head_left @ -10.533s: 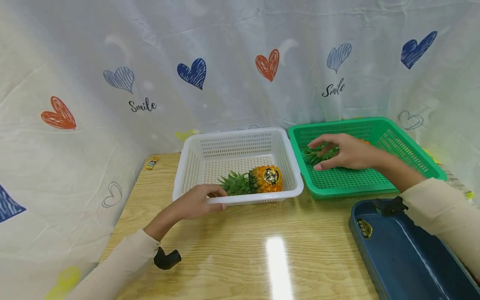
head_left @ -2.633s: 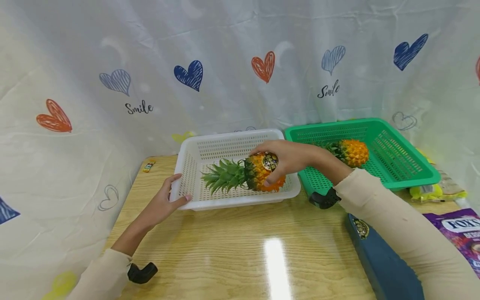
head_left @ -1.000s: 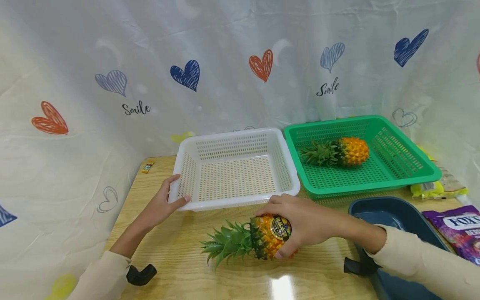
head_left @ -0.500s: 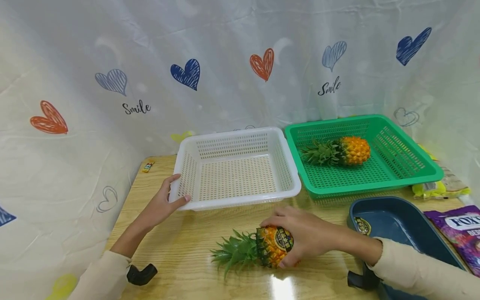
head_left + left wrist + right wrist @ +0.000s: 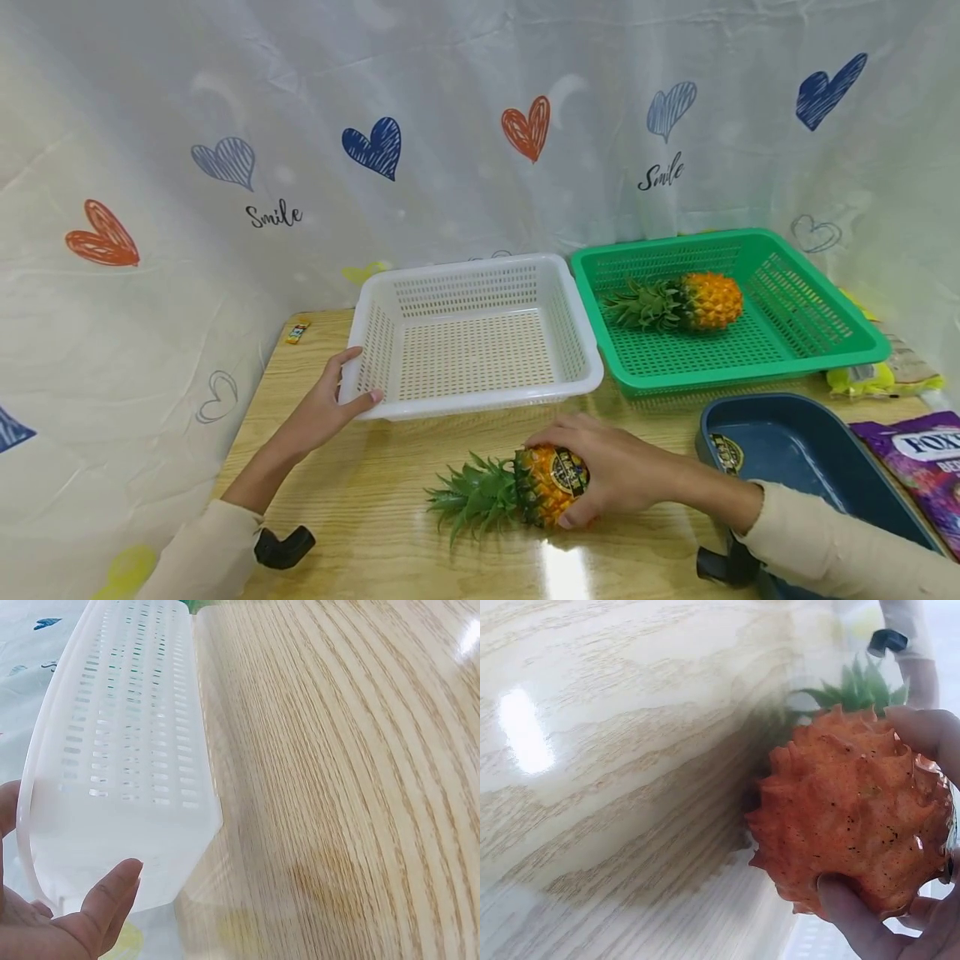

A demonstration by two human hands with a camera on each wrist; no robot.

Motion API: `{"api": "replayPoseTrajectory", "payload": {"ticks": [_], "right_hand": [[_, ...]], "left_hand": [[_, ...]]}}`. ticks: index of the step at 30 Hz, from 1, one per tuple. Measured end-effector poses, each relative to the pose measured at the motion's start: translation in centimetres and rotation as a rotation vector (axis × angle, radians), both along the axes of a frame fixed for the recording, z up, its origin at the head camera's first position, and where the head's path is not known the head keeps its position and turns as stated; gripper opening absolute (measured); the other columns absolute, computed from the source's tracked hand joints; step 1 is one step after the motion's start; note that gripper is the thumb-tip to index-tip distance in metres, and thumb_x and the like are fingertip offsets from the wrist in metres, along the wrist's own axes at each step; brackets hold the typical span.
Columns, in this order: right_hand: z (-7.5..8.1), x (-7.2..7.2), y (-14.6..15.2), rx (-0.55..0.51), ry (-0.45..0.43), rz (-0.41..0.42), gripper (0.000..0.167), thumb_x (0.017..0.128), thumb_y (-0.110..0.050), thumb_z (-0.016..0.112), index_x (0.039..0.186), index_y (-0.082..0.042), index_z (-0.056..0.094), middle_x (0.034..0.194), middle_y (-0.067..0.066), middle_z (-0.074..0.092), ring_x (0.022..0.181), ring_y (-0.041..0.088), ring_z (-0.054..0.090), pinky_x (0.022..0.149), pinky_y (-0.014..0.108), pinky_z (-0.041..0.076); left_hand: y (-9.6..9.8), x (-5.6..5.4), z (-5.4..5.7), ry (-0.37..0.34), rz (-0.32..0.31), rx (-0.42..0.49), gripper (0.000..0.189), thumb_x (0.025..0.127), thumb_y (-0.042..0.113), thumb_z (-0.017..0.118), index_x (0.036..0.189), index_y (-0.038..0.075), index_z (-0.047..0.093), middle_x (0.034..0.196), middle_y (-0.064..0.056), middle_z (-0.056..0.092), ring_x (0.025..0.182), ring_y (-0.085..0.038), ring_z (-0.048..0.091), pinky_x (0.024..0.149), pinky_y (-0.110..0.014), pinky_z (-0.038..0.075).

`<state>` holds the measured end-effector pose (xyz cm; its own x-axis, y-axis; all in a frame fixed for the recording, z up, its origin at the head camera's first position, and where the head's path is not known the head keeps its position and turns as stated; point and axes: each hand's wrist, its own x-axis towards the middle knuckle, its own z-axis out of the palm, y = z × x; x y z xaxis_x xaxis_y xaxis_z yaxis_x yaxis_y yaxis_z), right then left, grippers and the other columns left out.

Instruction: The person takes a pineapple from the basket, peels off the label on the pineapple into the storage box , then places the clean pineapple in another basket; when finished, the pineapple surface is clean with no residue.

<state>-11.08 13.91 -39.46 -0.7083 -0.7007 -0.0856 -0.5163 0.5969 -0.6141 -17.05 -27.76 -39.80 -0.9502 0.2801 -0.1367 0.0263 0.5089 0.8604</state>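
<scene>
My right hand [image 5: 618, 467] grips a small orange pineapple [image 5: 536, 487] by its fruit end, low over the wooden table in front of the white basket. Its green leaves point left, and a black-and-gold label shows on its side. The right wrist view has the spiky base of the pineapple [image 5: 847, 810] up close, fingers and thumb around it. With my left hand [image 5: 330, 408] I hold the front left corner of the white perforated basket [image 5: 468, 354], thumb at the front and fingers at the left rim. The left wrist view shows that thumb against the basket's wall [image 5: 120, 772].
A second pineapple [image 5: 712, 302] lies in the green basket [image 5: 675, 362] at the back right. Nearer stands a dark blue tray [image 5: 780, 442] with a label, beside a purple FOX'S bag [image 5: 918, 467]. A small yellow packet [image 5: 297, 333] lies back left; a curtain hangs behind.
The pineapple has come out of the white basket toward me in my right hand, earlier over the green basket. My left hand shifted to the corner. In the last half second little moved.
</scene>
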Motion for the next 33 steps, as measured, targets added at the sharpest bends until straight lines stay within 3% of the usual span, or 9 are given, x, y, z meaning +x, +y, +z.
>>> {"api": "replayPoseTrajectory", "payload": {"ticks": [11, 19, 24, 29, 33], "right_hand": [[0.01, 0.12, 0.05, -0.018, -0.032, -0.032, 0.084, 0.068, -0.042, 0.091, 0.141, -0.026, 0.053, 0.131, -0.001, 0.053, 0.108, 0.017, 0.053, 0.078, 0.031, 0.051], [-0.19, 0.15, 0.14, -0.002, -0.006, -0.05, 0.087, 0.067, -0.045, 0.09, 0.141, -0.021, 0.053, 0.133, 0.0, 0.054, 0.112, 0.017, 0.054, 0.086, 0.039, 0.051], [-0.25, 0.14, 0.31, -0.003, -0.013, -0.047, 0.087, 0.068, -0.047, 0.089, 0.142, -0.021, 0.052, 0.133, 0.0, 0.054, 0.111, 0.017, 0.055, 0.085, 0.039, 0.051], [-0.3, 0.07, 0.48, -0.006, -0.033, -0.044, 0.088, 0.069, -0.049, 0.088, 0.144, -0.02, 0.051, 0.134, 0.002, 0.054, 0.11, 0.017, 0.056, 0.083, 0.038, 0.051], [-0.34, 0.06, 0.47, -0.007, -0.039, -0.045, 0.089, 0.07, -0.05, 0.087, 0.145, -0.019, 0.05, 0.138, 0.003, 0.053, 0.115, 0.02, 0.055, 0.086, 0.041, 0.051]], "left_hand": [[-0.11, -0.14, -0.24, 0.006, 0.003, -0.001, 0.09, 0.1, 0.032, 0.064, 0.161, 0.012, 0.0, 0.152, -0.026, 0.034, 0.134, -0.044, 0.049, 0.094, -0.04, 0.052], [-0.08, -0.18, -0.35, 0.008, 0.006, -0.002, 0.089, 0.1, 0.031, 0.064, 0.161, 0.011, 0.001, 0.151, -0.026, 0.035, 0.132, -0.043, 0.051, 0.092, -0.036, 0.052], [0.02, -0.19, -0.24, 0.01, 0.005, -0.008, 0.089, 0.1, 0.031, 0.064, 0.161, 0.01, 0.001, 0.151, -0.027, 0.037, 0.132, -0.043, 0.052, 0.093, -0.038, 0.052], [0.1, -0.12, 0.06, 0.034, 0.019, -0.057, 0.089, 0.1, 0.033, 0.065, 0.161, 0.008, 0.005, 0.148, -0.026, 0.04, 0.129, -0.041, 0.054, 0.091, -0.039, 0.052], [0.05, 0.1, 0.32, 0.073, 0.039, -0.106, 0.087, 0.1, 0.035, 0.064, 0.16, 0.006, 0.008, 0.152, -0.026, 0.029, 0.132, -0.045, 0.045, 0.09, -0.042, 0.051]]}}
